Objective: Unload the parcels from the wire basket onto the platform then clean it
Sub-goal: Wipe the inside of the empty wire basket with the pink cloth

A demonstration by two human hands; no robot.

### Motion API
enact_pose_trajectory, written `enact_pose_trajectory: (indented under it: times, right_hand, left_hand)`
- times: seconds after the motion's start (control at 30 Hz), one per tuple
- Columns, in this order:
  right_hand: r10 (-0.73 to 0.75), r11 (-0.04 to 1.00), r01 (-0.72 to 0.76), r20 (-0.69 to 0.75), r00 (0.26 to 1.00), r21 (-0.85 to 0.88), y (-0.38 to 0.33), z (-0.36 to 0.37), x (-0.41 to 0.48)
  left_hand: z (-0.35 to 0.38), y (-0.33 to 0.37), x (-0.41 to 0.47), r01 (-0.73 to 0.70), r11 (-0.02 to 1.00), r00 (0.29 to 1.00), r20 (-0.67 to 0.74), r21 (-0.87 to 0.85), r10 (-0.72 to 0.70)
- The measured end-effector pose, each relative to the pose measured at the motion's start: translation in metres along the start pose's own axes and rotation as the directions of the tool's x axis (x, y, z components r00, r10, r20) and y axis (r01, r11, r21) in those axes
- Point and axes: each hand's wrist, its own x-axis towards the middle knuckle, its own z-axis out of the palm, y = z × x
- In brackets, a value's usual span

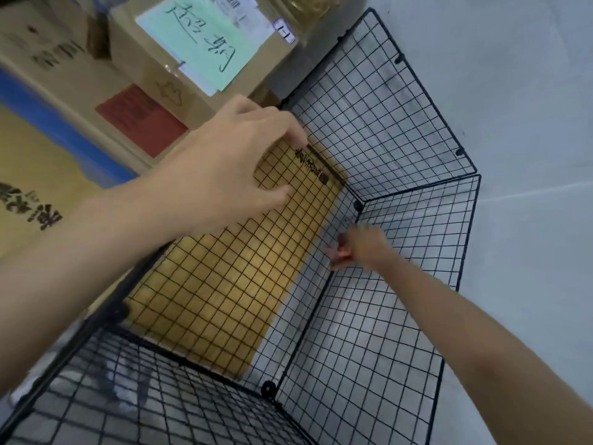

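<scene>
Head view: the wire basket (385, 107) fills the middle and right of the frame. It is a black grid box with its top open, standing on a pale floor (529, 123). No parcel shows inside it; only floor is visible through the bottom mesh, so the unloading looks finished and the cleaning seems to be the step in hand.

The left hand (224, 168) is at the top edge of the basket's left wall near the far corner, fingers curled over the rim wire and thumb against the mesh, steadying it. The right hand (362, 248) reaches down inside toward the far part of the bottom. It is blurred, with something small and reddish at its fingertips; what it is, and whether the hand is closed on it, I cannot tell.

Just beside the left wall, seen through the mesh, stands a yellow carton (224, 284). Farther left and beyond it is a brown carton (150, 69) bearing a green sheet (199, 43) with handwriting. These are probably the unloaded parcels.

The basket should be light but springy: thin panels joined by round clips at the corners, likely to flex or shift if pushed. The rim wire near a corner, as the left hand has it, is the firmest place to hold. Wiping should follow the wires, since cloth may snag on the grid.
</scene>
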Motion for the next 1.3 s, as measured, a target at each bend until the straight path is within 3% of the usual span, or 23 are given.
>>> enact_pose_trajectory:
  times: [0.1,0.2,0.33,0.43,0.53,0.7,0.77,0.9,0.97,1.07,1.13,1.2,1.3]
  right_hand:
    - [0.282,0.959,-0.28,-0.205,0.937,0.042,0.062,-0.021,0.019]
    - [0.431,0.902,-0.415,-0.275,0.859,0.117,0.083,-0.026,0.029]
    - [0.343,0.934,-0.305,-0.227,0.911,0.187,0.037,-0.004,0.032]
    - [0.211,0.976,-0.2,-0.147,0.966,0.084,0.008,0.002,0.028]
    - [0.256,0.965,-0.262,-0.14,0.957,-0.028,0.029,-0.014,0.035]
    - [0.453,0.888,-0.459,-0.224,0.863,0.028,0.084,-0.029,0.051]
    - [0.417,0.909,-0.406,-0.21,0.884,0.096,0.071,-0.015,0.054]
    - [0.189,0.974,-0.178,-0.075,0.979,0.141,0.013,-0.02,0.011]
    - [0.182,0.972,-0.178,-0.011,0.983,0.154,0.009,-0.026,0.0]
    - [0.271,0.95,-0.255,-0.071,0.96,0.177,0.036,-0.031,-0.008]
    - [0.346,0.937,-0.333,-0.15,0.926,0.102,0.072,-0.038,-0.019]
    - [0.456,0.889,-0.455,-0.222,0.862,0.058,0.111,-0.053,-0.038]
    - [0.565,0.824,-0.547,-0.259,0.783,0.146,0.147,-0.061,-0.058]
  left_hand:
    - [0.0,0.002,-0.001,0.013,1.0,1.0,-0.004,0.005,-0.013]
    - [0.001,0.002,0.0,0.018,1.0,1.0,-0.007,0.006,-0.018]
    - [0.001,0.001,0.0,0.042,0.999,0.999,-0.004,0.004,-0.042]
    - [0.002,0.001,0.0,0.063,0.998,0.998,-0.002,-0.005,-0.063]
    - [0.001,0.0,0.001,0.055,0.998,0.998,-0.012,0.001,-0.055]
    - [0.002,0.001,0.004,0.032,0.999,0.999,-0.02,0.03,-0.031]
    - [0.003,0.0,0.004,0.03,0.999,0.999,-0.016,0.016,-0.029]
    - [0.003,-0.002,0.002,0.072,0.997,0.997,0.009,-0.022,-0.072]
    - [0.002,-0.001,0.002,0.061,0.998,0.998,0.006,-0.013,-0.061]
    - [0.001,0.0,0.001,0.065,0.998,0.998,-0.002,0.001,-0.065]
    - [0.001,0.001,0.001,0.06,0.998,0.998,-0.013,-0.004,-0.06]
    - [0.001,0.002,0.001,0.039,0.999,0.999,-0.021,-0.006,-0.039]
    - [0.001,0.001,0.001,0.021,1.0,0.999,-0.027,0.001,-0.021]
